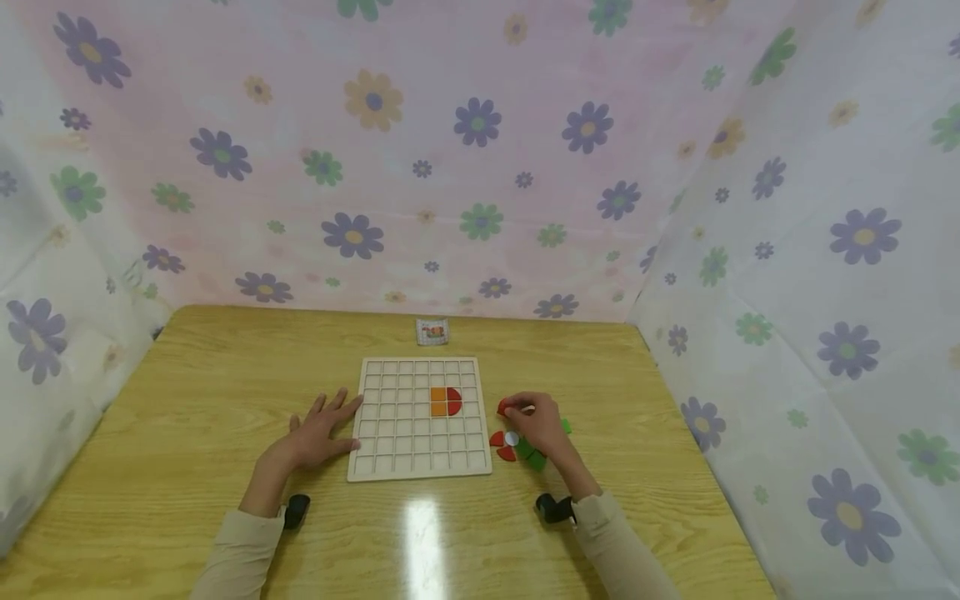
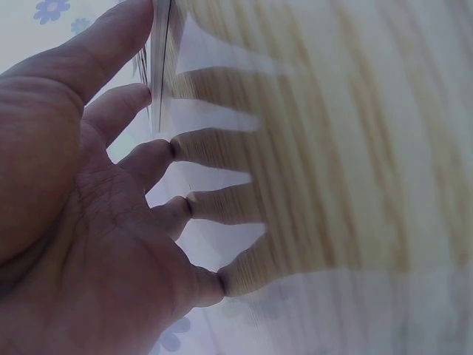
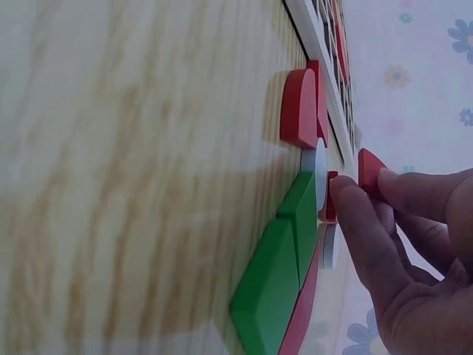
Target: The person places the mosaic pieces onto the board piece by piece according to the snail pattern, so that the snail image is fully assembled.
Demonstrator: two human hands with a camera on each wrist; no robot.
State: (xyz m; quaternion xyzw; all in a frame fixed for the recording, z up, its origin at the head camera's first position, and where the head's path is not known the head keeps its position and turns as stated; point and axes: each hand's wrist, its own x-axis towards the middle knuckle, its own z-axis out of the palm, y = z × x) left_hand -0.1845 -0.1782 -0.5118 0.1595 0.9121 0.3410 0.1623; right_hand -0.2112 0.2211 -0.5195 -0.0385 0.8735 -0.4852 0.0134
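Observation:
A pale wooden grid board (image 1: 378, 467) lies on the table. Two orange squares (image 1: 438, 395) sit in its cells beside two red quarter-circles (image 1: 453, 395), which together form a half-round. My left hand (image 1: 309, 440) lies with fingers spread, thumb and fingertips at the board's left edge; the left wrist view shows its palm. Right of the board, my right hand (image 1: 538, 423) pinches a red rounded wedge piece (image 3: 369, 174) between thumb and fingers. Below that hand are red pieces (image 1: 506, 454), a white disc (image 1: 512, 438) and green blocks (image 3: 266, 288), partly hidden by the hand in the head view.
A small printed card (image 1: 432, 332) lies behind the board near the table's far edge. Flower-patterned sheeting (image 1: 420, 208) rises behind the wooden table (image 1: 225, 358) and along both sides. Black wrist cameras sit at both cuffs.

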